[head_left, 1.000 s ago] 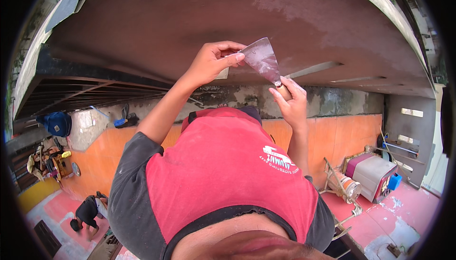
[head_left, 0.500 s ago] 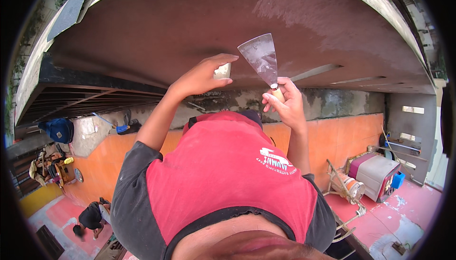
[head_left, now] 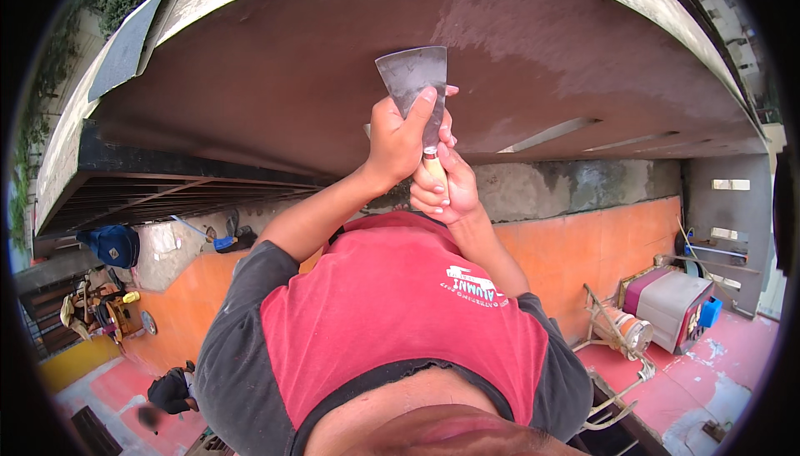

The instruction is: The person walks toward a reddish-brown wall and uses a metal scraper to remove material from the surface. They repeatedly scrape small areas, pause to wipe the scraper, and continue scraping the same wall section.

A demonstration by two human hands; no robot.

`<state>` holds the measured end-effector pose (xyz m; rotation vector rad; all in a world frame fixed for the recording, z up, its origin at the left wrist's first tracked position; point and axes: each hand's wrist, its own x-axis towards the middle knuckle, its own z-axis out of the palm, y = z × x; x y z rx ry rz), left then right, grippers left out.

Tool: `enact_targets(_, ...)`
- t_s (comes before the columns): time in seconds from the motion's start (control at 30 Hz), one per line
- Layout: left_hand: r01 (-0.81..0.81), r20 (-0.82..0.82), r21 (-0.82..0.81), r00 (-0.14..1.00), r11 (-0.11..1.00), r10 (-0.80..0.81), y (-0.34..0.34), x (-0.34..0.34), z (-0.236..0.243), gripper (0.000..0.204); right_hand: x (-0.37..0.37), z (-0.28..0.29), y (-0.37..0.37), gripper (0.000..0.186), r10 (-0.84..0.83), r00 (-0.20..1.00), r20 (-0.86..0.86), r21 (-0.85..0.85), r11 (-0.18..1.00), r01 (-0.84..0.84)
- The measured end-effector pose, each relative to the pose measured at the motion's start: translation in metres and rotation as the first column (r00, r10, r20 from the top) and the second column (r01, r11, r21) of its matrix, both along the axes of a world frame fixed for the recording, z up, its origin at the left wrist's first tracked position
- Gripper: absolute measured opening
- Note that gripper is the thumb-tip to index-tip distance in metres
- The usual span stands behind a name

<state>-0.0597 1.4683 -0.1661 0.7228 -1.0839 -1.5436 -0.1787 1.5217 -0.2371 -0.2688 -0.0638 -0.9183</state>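
Observation:
A putty knife with a wide grey metal blade [head_left: 417, 69] and a short pale handle [head_left: 435, 170] is held upright before my chest. My right hand [head_left: 458, 189] wraps its fingers round the handle. Just above it, my left hand [head_left: 398, 141] grips the blade, thumb flat on the near face and fingers reaching behind to the other edge. A small pale patch shows beside the left hand; whether it is a held thing or part of the wall behind cannot be told. Beyond the hands is a brown wall surface [head_left: 292, 48], with a damp-looking lighter area at its right.
Narrow slots [head_left: 550, 134] cut the wall to the right. Dark metal bars [head_left: 192, 181] run along the left. A bucket [head_left: 625, 328] and a grey-and-maroon box-shaped thing [head_left: 662, 306] stand at lower right. Another person [head_left: 172, 389] bends at lower left; a blue bag [head_left: 112, 245] lies above.
My left hand has come right and closed on the blade, where before it was apart from it. My right hand has moved left and slightly down with the putty knife.

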Motion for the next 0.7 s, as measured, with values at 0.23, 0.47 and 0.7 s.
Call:
enact_targets(0.23, -0.085, 0.031, -0.065, 0.996, 0.994, 0.087, 0.000, 0.005, 0.029, 0.034, 0.013, 0.014, -0.009, 0.020, 0.083, 0.984, 0.156, 0.031, 0.996, -0.089)
enact_targets(0.47, -0.106, 0.058, -0.097, 0.992, 0.990, 0.112, -0.001, 0.004, 0.051, 0.036, 0.012, 0.034, -0.009, 0.020, 0.107, 0.987, 0.121, 0.067, 0.991, -0.116)
enact_targets(0.7, -0.132, 0.111, 0.018, 0.985, 0.991, 0.129, 0.011, 0.000, 0.036, 0.036, 0.010, 0.027, 0.009, 0.022, 0.152, 0.975, 0.159, 0.109, 0.979, -0.171)
